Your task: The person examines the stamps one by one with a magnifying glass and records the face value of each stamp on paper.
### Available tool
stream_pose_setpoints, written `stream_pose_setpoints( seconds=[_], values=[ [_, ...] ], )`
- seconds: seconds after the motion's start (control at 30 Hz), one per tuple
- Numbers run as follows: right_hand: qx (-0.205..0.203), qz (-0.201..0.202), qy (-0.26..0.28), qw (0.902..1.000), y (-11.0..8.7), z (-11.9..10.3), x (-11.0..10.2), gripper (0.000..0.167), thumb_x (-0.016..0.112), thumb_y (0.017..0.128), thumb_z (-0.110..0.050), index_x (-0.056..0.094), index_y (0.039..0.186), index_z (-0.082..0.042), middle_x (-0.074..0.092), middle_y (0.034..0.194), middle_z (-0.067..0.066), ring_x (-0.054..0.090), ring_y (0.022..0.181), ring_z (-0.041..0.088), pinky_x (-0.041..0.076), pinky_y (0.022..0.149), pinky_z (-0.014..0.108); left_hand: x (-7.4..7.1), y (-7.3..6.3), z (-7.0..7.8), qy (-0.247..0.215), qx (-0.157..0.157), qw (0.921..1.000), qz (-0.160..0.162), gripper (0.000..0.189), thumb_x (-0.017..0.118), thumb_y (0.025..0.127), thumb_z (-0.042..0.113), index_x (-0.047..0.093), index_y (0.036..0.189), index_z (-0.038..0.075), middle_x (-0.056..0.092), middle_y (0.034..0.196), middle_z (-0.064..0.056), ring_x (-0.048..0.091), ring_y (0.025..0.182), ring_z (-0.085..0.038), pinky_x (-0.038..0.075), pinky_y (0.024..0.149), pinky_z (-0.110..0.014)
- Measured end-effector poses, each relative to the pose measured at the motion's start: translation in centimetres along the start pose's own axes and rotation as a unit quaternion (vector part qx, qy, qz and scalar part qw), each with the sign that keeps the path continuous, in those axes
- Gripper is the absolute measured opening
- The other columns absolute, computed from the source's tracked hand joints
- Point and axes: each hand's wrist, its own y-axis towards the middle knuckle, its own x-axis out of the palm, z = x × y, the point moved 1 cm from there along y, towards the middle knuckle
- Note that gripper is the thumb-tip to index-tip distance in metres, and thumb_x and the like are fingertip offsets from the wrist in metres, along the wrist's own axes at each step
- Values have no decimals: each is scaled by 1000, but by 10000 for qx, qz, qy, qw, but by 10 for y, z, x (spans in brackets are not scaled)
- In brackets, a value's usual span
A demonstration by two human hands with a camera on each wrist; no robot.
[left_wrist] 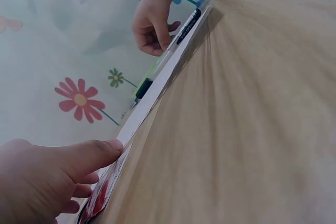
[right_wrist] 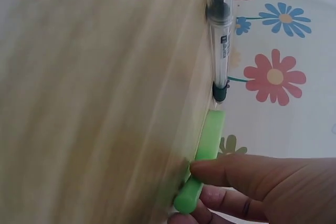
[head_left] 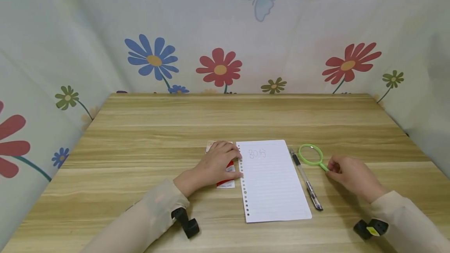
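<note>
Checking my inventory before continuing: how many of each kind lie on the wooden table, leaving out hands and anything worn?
White lined paper sheet: 1
Clear-and-black pen: 1
Green round magnifying glass: 1
Flat red-and-white printed item, partly hidden by the left hand: 1
Total: 4

head view high, forward-down; wrist views low, close; magnifier [right_wrist: 210, 136] in all
</note>
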Motion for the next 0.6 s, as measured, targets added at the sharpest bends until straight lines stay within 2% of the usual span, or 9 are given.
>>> stream_pose_setpoints(
  seconds=[0.3,0.6],
  values=[
    [226,-375,116,9990,-1,-1,-8,12,70,83,-11,60,83,-5,57,73,-1,49,62,13,43,53,29,2,1,1,-55,19,10000,36,43,74,78,45,65,105,13,57,112,-2,47,112,-23,29,103,-42],
    [20,-13,290,9996,2,-14,-22,12,67,86,-15,60,89,-6,58,75,-3,52,65,12,43,54,29,3,1,0,-52,-30,10000,-11,44,74,78,45,65,106,13,57,114,-2,47,113,-24,29,104,-42]
  ],
)
